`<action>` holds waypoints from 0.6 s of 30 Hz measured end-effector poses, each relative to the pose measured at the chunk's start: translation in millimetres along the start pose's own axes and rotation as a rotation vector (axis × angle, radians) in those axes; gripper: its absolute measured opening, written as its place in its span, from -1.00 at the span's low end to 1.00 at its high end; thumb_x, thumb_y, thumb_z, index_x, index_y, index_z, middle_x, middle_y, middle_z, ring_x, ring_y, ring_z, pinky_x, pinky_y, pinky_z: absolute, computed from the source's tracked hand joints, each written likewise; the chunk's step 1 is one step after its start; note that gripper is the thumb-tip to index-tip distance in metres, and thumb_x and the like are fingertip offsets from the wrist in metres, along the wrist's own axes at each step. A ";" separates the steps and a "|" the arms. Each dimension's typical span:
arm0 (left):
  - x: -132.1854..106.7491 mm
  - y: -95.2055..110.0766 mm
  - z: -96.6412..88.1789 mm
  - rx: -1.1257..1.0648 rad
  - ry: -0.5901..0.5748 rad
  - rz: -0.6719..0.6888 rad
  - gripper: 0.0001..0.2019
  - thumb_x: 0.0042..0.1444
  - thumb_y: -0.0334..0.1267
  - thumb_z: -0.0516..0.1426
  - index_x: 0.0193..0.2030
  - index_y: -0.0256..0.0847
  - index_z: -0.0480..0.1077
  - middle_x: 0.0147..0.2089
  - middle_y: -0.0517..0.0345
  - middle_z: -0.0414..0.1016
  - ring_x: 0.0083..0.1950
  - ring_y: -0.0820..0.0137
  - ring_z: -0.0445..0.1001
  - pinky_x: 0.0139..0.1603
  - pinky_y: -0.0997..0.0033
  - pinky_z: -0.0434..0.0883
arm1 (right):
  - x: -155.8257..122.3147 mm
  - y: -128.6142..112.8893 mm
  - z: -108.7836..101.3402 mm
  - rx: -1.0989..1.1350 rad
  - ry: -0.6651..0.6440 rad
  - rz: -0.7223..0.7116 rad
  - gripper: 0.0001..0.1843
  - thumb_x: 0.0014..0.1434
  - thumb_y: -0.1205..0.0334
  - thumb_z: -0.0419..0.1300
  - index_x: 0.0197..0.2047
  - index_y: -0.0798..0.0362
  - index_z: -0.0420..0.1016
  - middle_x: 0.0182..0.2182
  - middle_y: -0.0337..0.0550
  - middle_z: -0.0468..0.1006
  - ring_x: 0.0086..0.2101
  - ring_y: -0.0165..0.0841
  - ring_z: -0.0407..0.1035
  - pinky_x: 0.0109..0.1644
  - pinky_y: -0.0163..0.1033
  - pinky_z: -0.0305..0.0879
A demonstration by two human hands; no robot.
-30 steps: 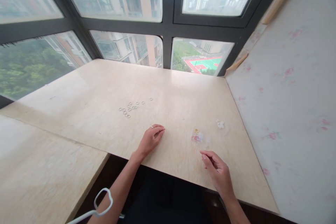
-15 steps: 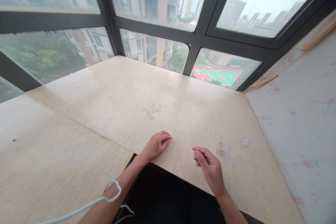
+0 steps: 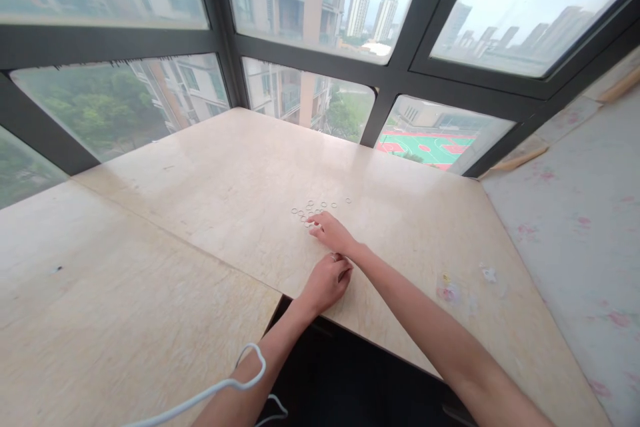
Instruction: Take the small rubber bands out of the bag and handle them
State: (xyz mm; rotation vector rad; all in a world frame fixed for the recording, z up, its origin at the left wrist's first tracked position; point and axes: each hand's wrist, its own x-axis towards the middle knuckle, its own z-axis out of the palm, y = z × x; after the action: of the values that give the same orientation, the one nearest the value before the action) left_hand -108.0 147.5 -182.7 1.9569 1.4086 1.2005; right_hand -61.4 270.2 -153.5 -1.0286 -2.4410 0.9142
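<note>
Several small metal rings (image 3: 320,205) lie scattered in a cluster near the middle of the pale tabletop (image 3: 210,173). My right hand (image 3: 334,233) is stretched across to the cluster's near edge. Its fingertips are bunched together and pressed down among the nearest rings; whether one is pinched is too small to tell. My left hand (image 3: 326,282) rests on the table edge just behind the right wrist. It is loosely curled with a ring on one finger, and nothing shows in it.
A small clear packet with red and yellow bits (image 3: 447,289) and a tiny white piece (image 3: 489,273) lie to the right. A floral-papered wall (image 3: 580,227) bounds the right side, dark-framed windows (image 3: 380,73) the back. A white cord (image 3: 220,387) hangs by my left forearm.
My right hand moved from the near edge forward and left to the ring cluster, crossing in front of my left hand. The left hand stayed put. The camera view shifted left.
</note>
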 end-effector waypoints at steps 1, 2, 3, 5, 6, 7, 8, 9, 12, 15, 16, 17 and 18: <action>0.2 -0.1 -0.1 -0.002 -0.001 0.002 -0.82 0.17 -0.43 0.04 -0.25 -0.29 0.49 -0.22 -0.05 0.46 -0.17 0.27 0.43 -0.14 0.29 0.39 | 6.4 1.5 1.6 -0.047 -0.019 0.016 -0.70 0.17 0.40 0.18 -0.01 0.06 0.48 -0.14 -0.10 0.38 -0.27 -0.41 0.33 -0.04 -0.23 0.23; 0.5 -0.1 -0.2 -0.003 -0.001 0.004 -0.82 0.17 -0.43 0.04 -0.26 -0.29 0.48 -0.22 -0.05 0.46 -0.18 0.27 0.43 -0.14 0.30 0.39 | 11.6 2.8 2.4 -0.089 -0.033 0.021 -0.71 0.19 0.40 0.16 -0.01 0.04 0.48 -0.13 -0.10 0.37 -0.25 -0.41 0.33 -0.04 -0.25 0.22; 0.8 -0.1 -0.3 -0.004 -0.001 0.006 -0.82 0.17 -0.42 0.04 -0.26 -0.29 0.48 -0.23 -0.04 0.47 -0.18 0.28 0.43 -0.14 0.30 0.39 | 15.7 4.0 2.4 -0.130 -0.049 0.015 -0.73 0.21 0.40 0.15 -0.03 0.03 0.48 -0.13 -0.10 0.36 -0.23 -0.40 0.32 -0.06 -0.26 0.21; 1.5 -0.1 -0.3 -0.007 -0.001 0.006 -0.83 0.18 -0.42 0.04 -0.26 -0.29 0.48 -0.23 -0.04 0.47 -0.19 0.28 0.43 -0.14 0.30 0.39 | 21.2 5.0 0.7 -0.225 -0.102 -0.014 -0.77 0.25 0.38 0.11 -0.05 0.03 0.49 -0.13 -0.10 0.36 -0.22 -0.39 0.32 -0.11 -0.30 0.18; 1.9 -0.1 -0.2 -0.008 -0.003 0.003 -0.83 0.18 -0.42 0.04 -0.26 -0.28 0.48 -0.24 -0.03 0.47 -0.19 0.28 0.43 -0.14 0.29 0.39 | 22.9 4.7 -0.7 -0.271 -0.132 -0.027 -0.78 0.26 0.37 0.09 -0.07 0.04 0.49 -0.13 -0.10 0.36 -0.22 -0.39 0.31 -0.14 -0.30 0.17; 2.2 0.0 -0.2 -0.010 -0.004 0.000 -0.83 0.18 -0.41 0.04 -0.26 -0.28 0.48 -0.24 -0.03 0.47 -0.19 0.28 0.43 -0.14 0.29 0.38 | 24.1 3.7 -2.5 -0.310 -0.159 -0.038 -0.79 0.27 0.36 0.08 -0.08 0.05 0.48 -0.14 -0.09 0.36 -0.23 -0.38 0.31 -0.17 -0.31 0.15; 2.5 0.0 -0.2 -0.013 -0.004 -0.005 -0.83 0.18 -0.41 0.04 -0.26 -0.27 0.48 -0.23 -0.03 0.47 -0.19 0.28 0.43 -0.14 0.29 0.38 | 25.0 2.3 -4.3 -0.341 -0.181 -0.046 -0.80 0.27 0.36 0.08 -0.09 0.05 0.48 -0.15 -0.09 0.36 -0.25 -0.38 0.30 -0.20 -0.31 0.14; 2.8 0.1 -0.2 -0.016 -0.004 -0.010 -0.83 0.18 -0.41 0.04 -0.26 -0.27 0.48 -0.23 -0.03 0.48 -0.18 0.28 0.43 -0.13 0.29 0.38 | 25.6 0.4 -6.1 -0.359 -0.200 -0.052 -0.81 0.26 0.36 0.07 -0.11 0.06 0.47 -0.16 -0.10 0.37 -0.27 -0.38 0.30 -0.23 -0.31 0.12; 3.4 0.3 -0.5 -0.024 -0.004 -0.019 -0.83 0.18 -0.40 0.04 -0.26 -0.26 0.48 -0.23 -0.02 0.48 -0.18 0.28 0.43 -0.13 0.29 0.38 | 26.4 -5.7 -10.7 -0.380 -0.238 -0.062 -0.86 0.24 0.38 0.07 -0.20 0.07 0.44 -0.21 -0.11 0.37 -0.34 -0.39 0.26 -0.32 -0.31 0.04; 3.3 -0.2 -0.8 -0.031 -0.001 -0.017 -0.84 0.18 -0.41 0.05 -0.26 -0.27 0.48 -0.23 -0.01 0.48 -0.18 0.29 0.43 -0.13 0.30 0.38 | 25.6 -9.6 -12.6 -0.385 -0.262 -0.067 -0.89 0.22 0.41 0.07 -0.26 0.09 0.41 -0.24 -0.10 0.35 -0.40 -0.40 0.20 -0.35 -0.30 -0.02; 3.1 -0.5 -0.8 -0.033 0.000 -0.014 -0.84 0.18 -0.41 0.05 -0.26 -0.27 0.47 -0.23 -0.01 0.48 -0.18 0.29 0.43 -0.13 0.30 0.38 | 24.8 -10.0 -12.5 -0.378 -0.262 -0.068 -0.88 0.21 0.44 0.06 -0.27 0.10 0.40 -0.24 -0.10 0.34 -0.41 -0.40 0.18 -0.35 -0.29 -0.03; 2.9 -0.8 -0.7 -0.033 0.002 -0.012 -0.84 0.18 -0.41 0.05 -0.26 -0.28 0.47 -0.23 -0.01 0.48 -0.19 0.29 0.42 -0.14 0.30 0.38 | 23.8 -10.0 -12.3 -0.365 -0.259 -0.068 -0.88 0.19 0.47 0.06 -0.28 0.11 0.39 -0.25 -0.10 0.33 -0.41 -0.41 0.17 -0.35 -0.29 -0.04; 2.6 -1.1 -0.5 -0.031 0.001 -0.011 -0.84 0.17 -0.41 0.05 -0.27 -0.28 0.47 -0.23 -0.01 0.48 -0.19 0.29 0.42 -0.14 0.30 0.38 | 22.4 -9.5 -11.9 -0.345 -0.254 -0.066 -0.87 0.17 0.50 0.06 -0.29 0.11 0.38 -0.25 -0.10 0.33 -0.41 -0.41 0.16 -0.34 -0.29 -0.03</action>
State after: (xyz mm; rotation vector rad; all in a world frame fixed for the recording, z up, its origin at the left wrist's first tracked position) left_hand -108.7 150.2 -182.3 1.9249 1.3913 1.2115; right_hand -75.3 286.6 -137.1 -0.9813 -2.9015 0.6484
